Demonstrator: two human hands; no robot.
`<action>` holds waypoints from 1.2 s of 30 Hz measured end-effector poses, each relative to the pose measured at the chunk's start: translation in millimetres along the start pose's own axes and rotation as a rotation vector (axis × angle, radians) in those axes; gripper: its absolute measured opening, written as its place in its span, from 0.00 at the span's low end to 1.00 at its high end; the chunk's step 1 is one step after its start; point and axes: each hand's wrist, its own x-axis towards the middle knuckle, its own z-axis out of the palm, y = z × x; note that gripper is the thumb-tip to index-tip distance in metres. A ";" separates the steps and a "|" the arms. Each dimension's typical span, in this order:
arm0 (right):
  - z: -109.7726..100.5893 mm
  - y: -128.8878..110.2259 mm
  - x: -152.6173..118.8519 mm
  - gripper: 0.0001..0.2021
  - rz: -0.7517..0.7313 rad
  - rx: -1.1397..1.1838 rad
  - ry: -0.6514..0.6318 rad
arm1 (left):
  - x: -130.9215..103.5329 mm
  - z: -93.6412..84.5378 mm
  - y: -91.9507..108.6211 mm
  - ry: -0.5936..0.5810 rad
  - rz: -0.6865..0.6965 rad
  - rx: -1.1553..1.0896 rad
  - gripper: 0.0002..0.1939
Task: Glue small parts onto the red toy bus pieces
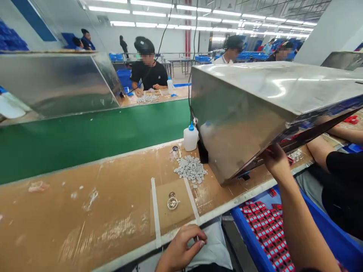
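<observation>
My left hand (185, 243) is over my lap at the table's front edge. Its fingers are curled towards the thumb; a small dark bit shows between them, too little to name. My right hand (275, 160) reaches into the low opening of a metal hood (241, 124), where the hood's edge and shadow hide its fingertips. Red pieces show near that hand. On a cardboard sheet (181, 219) between two white tape strips lies a small clear round dish (172, 203) with shiny contents. Behind it is a heap of small grey pieces (190, 169).
A white bottle with a blue cap (191, 139) stands beside the hood. Below my right forearm, a blue bin (244, 226) holds rows of red parts (268, 230). A co-worker's arm (319, 145) is at the right. A green belt (113, 130) runs behind the table (70, 204).
</observation>
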 end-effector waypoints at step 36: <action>167.3 -57.8 -177.2 0.12 0.026 0.397 -0.750 | -27.7 -30.7 -8.5 0.464 -0.140 -1.077 0.32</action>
